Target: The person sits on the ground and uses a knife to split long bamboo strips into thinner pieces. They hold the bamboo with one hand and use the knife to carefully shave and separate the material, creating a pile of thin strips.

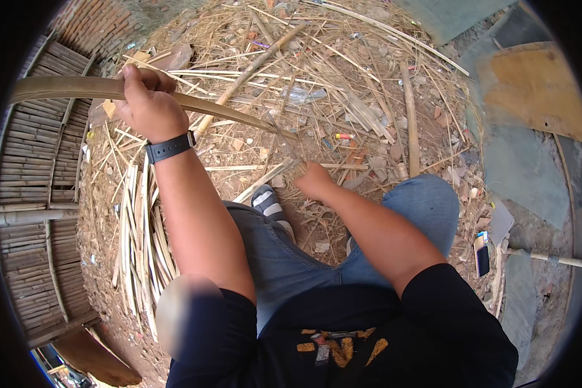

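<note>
My left hand (152,107) is closed around a long split bamboo strip (223,111), which runs from the far left edge down toward the middle. A dark watch strap (169,149) circles that wrist. My right hand (317,182) is closed on the handle of a knife (283,138), most of it hidden by the fingers. The thin blade points up and left and meets the strip near its right end; whether it has cut in, I cannot tell. Below the hands are my knees in jeans (427,200) and one sandalled foot (267,202).
Many split bamboo strips (139,239) lie piled left of my leg. Shavings, sticks and rubble cover the ground, with a bamboo pole (410,119) on the right. A bamboo slat wall (29,161) stands left. Flat sheets (524,171) and a phone (482,260) lie right.
</note>
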A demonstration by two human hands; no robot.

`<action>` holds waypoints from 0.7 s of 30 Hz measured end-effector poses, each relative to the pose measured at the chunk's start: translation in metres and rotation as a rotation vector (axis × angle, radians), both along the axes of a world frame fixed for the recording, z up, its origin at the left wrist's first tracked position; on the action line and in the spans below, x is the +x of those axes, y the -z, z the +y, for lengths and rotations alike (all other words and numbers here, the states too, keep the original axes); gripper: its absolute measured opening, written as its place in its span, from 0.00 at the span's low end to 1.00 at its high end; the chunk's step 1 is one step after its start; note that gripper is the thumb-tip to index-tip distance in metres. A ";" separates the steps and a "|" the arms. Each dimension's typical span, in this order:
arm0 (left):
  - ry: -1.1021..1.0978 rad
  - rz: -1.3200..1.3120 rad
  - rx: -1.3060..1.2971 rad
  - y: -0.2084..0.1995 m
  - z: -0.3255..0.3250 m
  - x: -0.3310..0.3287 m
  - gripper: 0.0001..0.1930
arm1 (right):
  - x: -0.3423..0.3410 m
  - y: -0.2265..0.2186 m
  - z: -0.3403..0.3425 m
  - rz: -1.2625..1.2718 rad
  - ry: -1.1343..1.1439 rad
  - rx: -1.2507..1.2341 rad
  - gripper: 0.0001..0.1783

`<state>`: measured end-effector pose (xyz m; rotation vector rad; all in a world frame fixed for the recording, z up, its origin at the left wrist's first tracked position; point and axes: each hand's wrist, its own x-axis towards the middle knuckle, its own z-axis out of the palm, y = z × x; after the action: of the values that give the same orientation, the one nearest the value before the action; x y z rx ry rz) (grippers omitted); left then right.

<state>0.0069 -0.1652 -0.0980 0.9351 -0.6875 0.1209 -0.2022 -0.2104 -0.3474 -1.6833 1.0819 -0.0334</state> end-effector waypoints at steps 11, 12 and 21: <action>-0.030 -0.047 0.023 0.002 -0.001 -0.009 0.15 | 0.012 -0.100 -0.002 -0.599 0.216 -0.179 0.22; -0.017 -0.068 0.031 0.002 0.000 -0.008 0.13 | 0.010 -0.092 0.005 -0.574 0.223 -0.196 0.23; -0.123 0.035 -0.034 0.001 -0.001 0.002 0.13 | 0.009 -0.026 0.015 -0.145 0.017 0.047 0.27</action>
<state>0.0093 -0.1663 -0.0991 0.9450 -0.5941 0.2243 -0.1932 -0.1951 -0.3212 -1.6043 0.9816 -0.1381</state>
